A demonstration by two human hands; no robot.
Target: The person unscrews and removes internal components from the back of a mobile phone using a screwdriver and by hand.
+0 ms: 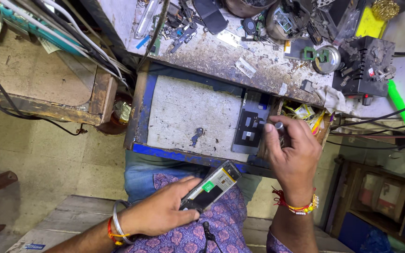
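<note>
Left hand (162,211): gripping 1 opened phone (210,189), lying over the lap, near centre.
Right hand (294,157): fingers closing around 1 small dark cylinder (280,129), over the pull-out drawer (191,119).
Far: cluttered workbench (221,58).

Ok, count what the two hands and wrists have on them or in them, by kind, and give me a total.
Opened phone, in left hand: 1
Small dark tool, in right hand: 1
Metal bangle: 1
Wrist threads, one on each wrist: 2
Total: 5
</note>
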